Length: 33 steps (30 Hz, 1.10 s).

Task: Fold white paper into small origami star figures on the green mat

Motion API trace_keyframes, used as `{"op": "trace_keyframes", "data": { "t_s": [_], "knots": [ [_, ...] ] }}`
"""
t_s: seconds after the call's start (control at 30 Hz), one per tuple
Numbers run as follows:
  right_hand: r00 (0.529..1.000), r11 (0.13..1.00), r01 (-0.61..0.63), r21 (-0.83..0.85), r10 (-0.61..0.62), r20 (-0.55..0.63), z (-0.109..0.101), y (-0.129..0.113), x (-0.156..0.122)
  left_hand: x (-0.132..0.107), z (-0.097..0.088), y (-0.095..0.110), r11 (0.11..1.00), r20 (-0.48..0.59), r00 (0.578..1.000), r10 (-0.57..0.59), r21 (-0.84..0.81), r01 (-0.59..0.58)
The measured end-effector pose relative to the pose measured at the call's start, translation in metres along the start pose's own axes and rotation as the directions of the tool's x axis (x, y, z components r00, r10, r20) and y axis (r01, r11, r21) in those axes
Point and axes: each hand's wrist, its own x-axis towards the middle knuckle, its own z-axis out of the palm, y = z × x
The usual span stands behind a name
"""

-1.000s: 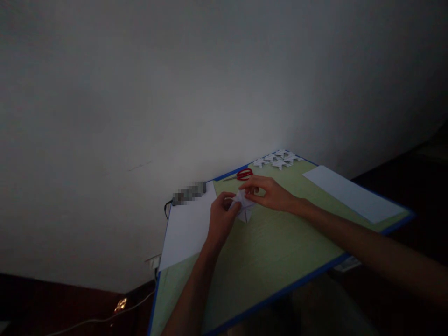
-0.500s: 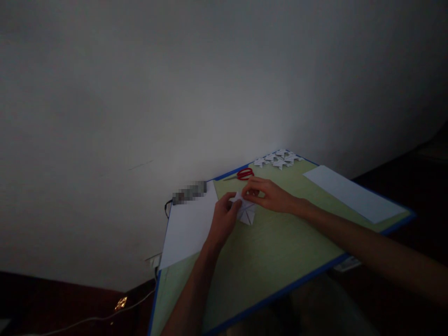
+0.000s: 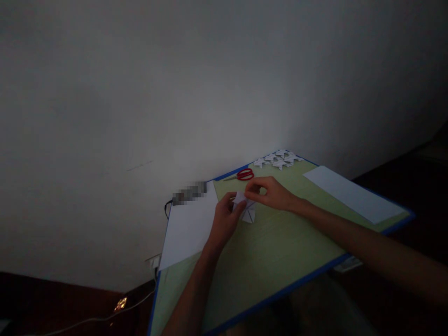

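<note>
I have the left hand (image 3: 223, 223) and the right hand (image 3: 276, 193) meeting over the folded paper (image 3: 249, 213), a small white piece creased into triangles. It lies on the green surface (image 3: 273, 254), towards the far side and a little left of centre. My left fingers (image 3: 239, 208) are closed on the paper's near-left edge, thumb on top. My right fingers (image 3: 252, 192) are pinched on its upper corner, lifting that part slightly off the surface; the lower part seems to rest flat, though the light is too dim for me to be sure.

Just beyond the right hand lie the red scissors (image 3: 245, 174), near the far blue rim and clear of the fingers. Further right along that rim sits a cluster of small white folded shapes (image 3: 279, 159). A white sheet (image 3: 187, 228) covers the left part of the surface, just beside my left hand, and its left edge runs along the surface's edge. A long white strip (image 3: 353, 193) lies well apart on the right side. A blurred patch (image 3: 189, 192) sits at the sheet's far edge, against the wall (image 3: 175, 93). Low on the left, a cable (image 3: 98, 320) runs across the dark floor.
</note>
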Motion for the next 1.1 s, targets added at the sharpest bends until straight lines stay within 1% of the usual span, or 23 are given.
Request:
{"op": "trace_keyframes", "data": {
  "t_s": [0.13, 0.23, 0.33, 0.53, 0.7, 0.83, 1.0, 1.1],
  "knots": [
    [0.999, 0.998, -0.029, 0.053, 0.028, 0.014, -0.0008, 0.0018, 0.0006, 0.0005, -0.0002, -0.0012, 1.000, -0.002, 1.000, 0.001, -0.017, -0.001],
    [0.999, 0.995, -0.039, 0.091, 0.036, 0.029, -0.0012, 0.0031, 0.0008, 0.0000, -0.0003, 0.0008, 0.998, 0.012, 1.000, 0.001, -0.061, -0.001],
    [0.998, 0.994, -0.041, 0.106, 0.035, 0.052, -0.0011, 0.0031, 0.0008, -0.0008, -0.0002, 0.0037, 0.996, 0.002, 1.000, 0.002, -0.091, -0.002],
    [0.996, 0.997, -0.026, 0.072, 0.020, 0.085, -0.0005, -0.0003, -0.0003, -0.0013, 0.0001, 0.0058, 0.998, -0.003, 1.000, 0.001, -0.067, -0.001],
    [0.997, 0.999, -0.033, 0.004, 0.032, 0.072, 0.0006, -0.0002, -0.0013, -0.0017, 0.0000, 0.0034, 0.994, 0.027, 1.000, 0.012, -0.109, -0.009],
    [0.996, 0.999, -0.036, -0.008, 0.037, 0.078, 0.0010, 0.0011, -0.0015, -0.0018, -0.0005, 0.0017, 0.998, 0.031, 0.999, 0.037, -0.053, -0.035],
    [0.991, 1.000, -0.012, 0.009, 0.011, 0.131, -0.0004, -0.0009, -0.0016, -0.0013, -0.0005, 0.0038, 0.997, 0.066, 0.995, 0.077, -0.011, -0.077],
    [0.990, 0.999, -0.030, 0.028, 0.025, 0.139, -0.0014, -0.0026, -0.0018, -0.0013, -0.0006, 0.0049, 0.998, 0.066, 0.996, 0.065, -0.002, -0.065]
  ]
}}
